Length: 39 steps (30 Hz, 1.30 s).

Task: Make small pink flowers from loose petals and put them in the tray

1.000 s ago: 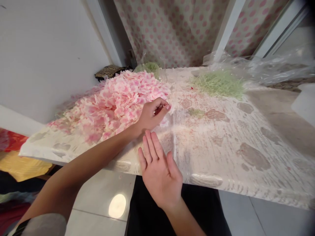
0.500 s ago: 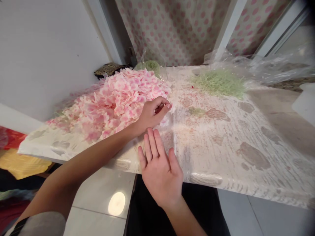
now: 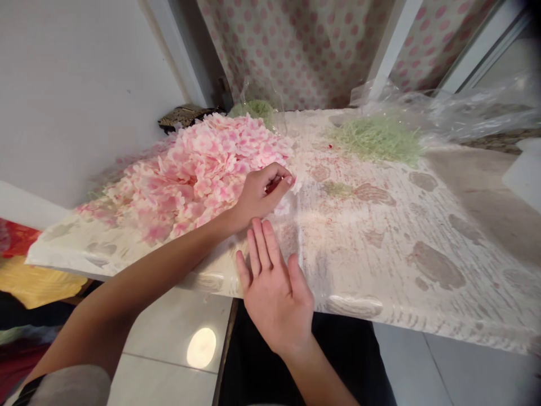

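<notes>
A heap of pink and white artificial flower petals covers the left part of the table, which has a glossy stone-patterned cover. My left hand is at the heap's right edge, its fingers curled around a small red object. My right hand lies near the table's front edge with its fingers apart, holding nothing. A patch of pale green shredded filler lies towards the back, right of the petals.
Crumpled clear plastic runs along the table's back edge. Behind hangs a polka-dot curtain. A white wall stands at left, with colourful cloth below it. White floor tiles lie beneath the table.
My hands have barely moved, and the left hand keeps its curled grip. The whole scene sits slightly higher in the view than a second ago.
</notes>
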### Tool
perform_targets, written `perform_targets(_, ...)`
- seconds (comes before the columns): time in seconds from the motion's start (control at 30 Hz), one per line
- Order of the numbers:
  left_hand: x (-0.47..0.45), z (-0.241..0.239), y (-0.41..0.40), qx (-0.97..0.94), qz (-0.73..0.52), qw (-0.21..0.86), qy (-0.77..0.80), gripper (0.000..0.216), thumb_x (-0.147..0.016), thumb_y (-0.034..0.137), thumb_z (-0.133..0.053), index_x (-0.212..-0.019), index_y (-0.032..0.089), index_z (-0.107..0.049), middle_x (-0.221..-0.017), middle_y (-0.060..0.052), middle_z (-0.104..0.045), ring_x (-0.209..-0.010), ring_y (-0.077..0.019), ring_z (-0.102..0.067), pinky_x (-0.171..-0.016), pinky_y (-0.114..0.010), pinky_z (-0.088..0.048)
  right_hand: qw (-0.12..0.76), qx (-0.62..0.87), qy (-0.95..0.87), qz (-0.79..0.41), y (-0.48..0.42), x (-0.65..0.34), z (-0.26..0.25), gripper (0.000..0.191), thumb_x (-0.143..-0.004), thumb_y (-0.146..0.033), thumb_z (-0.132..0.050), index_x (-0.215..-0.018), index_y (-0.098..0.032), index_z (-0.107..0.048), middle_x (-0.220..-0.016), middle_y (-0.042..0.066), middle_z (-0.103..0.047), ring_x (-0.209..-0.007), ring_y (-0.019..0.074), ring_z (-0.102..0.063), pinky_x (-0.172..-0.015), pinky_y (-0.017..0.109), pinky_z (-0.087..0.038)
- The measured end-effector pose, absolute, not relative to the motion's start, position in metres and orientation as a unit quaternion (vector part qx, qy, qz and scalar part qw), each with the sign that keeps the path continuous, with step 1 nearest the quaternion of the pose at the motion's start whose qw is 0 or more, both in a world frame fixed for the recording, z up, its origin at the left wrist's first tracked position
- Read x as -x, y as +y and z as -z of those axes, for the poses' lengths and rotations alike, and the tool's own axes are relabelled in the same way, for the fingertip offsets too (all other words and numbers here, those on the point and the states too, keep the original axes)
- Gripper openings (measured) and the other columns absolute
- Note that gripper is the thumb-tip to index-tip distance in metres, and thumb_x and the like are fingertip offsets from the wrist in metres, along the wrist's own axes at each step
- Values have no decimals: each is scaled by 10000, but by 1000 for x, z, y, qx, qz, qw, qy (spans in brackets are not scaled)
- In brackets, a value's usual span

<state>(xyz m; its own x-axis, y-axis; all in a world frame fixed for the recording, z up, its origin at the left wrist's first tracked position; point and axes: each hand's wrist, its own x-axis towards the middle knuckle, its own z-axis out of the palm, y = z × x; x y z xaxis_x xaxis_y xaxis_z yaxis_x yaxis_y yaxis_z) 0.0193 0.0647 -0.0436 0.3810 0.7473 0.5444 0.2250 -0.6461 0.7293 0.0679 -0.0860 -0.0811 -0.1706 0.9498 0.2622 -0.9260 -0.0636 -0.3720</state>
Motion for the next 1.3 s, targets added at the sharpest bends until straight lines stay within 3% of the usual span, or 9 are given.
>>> perform_targets(0.17, -19, 40, 66, -726, -468, 373, 339, 110, -783, 251, -538, -714, 167, -520, -526, 62, -415, -435, -52, -340, -412, -183, -267, 582, 147, -453, -659, -106, -100, 56, 479, -906, -487, -321, -1375, -396, -290, -1487, -64, -251, -1364, 224, -248, -1065, 460, -328)
perform_targets(0.27, -20, 38, 64, -686, -462, 441, 349, 80, -772, 220, -500, -706, 175, -488, -487, 83, -357, -379, -45, -309, -371, -173, -251, 587, 364, -611, -386, -116, -139, 29, 283, -862, -287, -513, -1128, -354, -580, -1318, -13, -496, -1203, 234, -485, -931, 367, -458)
perform_targets(0.37, -22, 35, 58, -656, -443, 498, 354, 74, -747, 180, -484, -676, 176, -464, -467, 85, -361, -373, -47, -356, -366, -161, -287, 529, 480, -677, -177, -99, -171, 9, 250, -816, -105, -533, -997, -262, -604, -1044, 20, -617, -983, 177, -586, -835, 299, -477)
perform_targets(0.57, -25, 28, 47, -630, -391, 569, 355, 98, -765, 178, -463, -670, 175, -442, -485, 61, -480, -388, -70, -476, -408, -186, -391, 290, 522, -789, -143, -33, -177, 13, 75, -835, -207, -550, -893, -179, -587, -876, 29, -622, -786, 176, -583, -706, 317, -454)
perform_targets(0.73, -24, 28, 46, -639, -398, 554, 355, 119, -814, 211, -465, -703, 170, -449, -562, 39, -510, -441, -72, -488, -456, -203, -407, 273, 462, -823, -188, -12, -178, 13, 166, -899, -141, -418, -782, -166, -533, -778, 8, -600, -707, 129, -551, -664, 267, -402)
perform_targets(0.83, -20, 27, 46, -696, -423, 460, 353, 98, -845, 260, -479, -898, 180, -500, -798, -11, -550, -624, -99, -542, -583, -246, -457, 285, 454, -810, -237, -6, -188, 10, 194, -915, -184, -395, -733, -180, -464, -667, -28, -514, -596, 95, -483, -566, 228, -357)
perform_targets(0.97, -12, 19, 41, -861, -420, 117, 261, 305, -842, 215, -503, -1144, 191, -465, -1112, -110, -493, -1048, -205, -482, -867, -375, -405, 304, 451, -794, -272, -3, -199, 15, 202, -924, -206, -373, -727, -189, -417, -611, -50, -439, -540, 79, -424, -530, 217, -321)
perform_targets(1.1, -9, 11, 35, -921, -333, -81, 184, 198, -828, 208, -571, -1022, 237, -544, -989, -32, -635, -926, -193, -539, -805, -377, -343, 308, 435, -791, -301, -5, -200, 21, 184, -923, -218, -378, -742, -191, -403, -654, -42, -447, -572, 79, -430, -537, 210, -333)
perform_targets(1.3, -6, 12, 33, -938, -272, -88, 194, 210, -849, 128, -532, -1034, 228, -516, -847, 11, -683, -820, -159, -596, -793, -378, -321, 340, 421, -776, -325, -4, -205, 16, 183, -918, -221, -409, -742, -185, -442, -684, -39, -500, -592, 69, -462, -549, 194, -350)
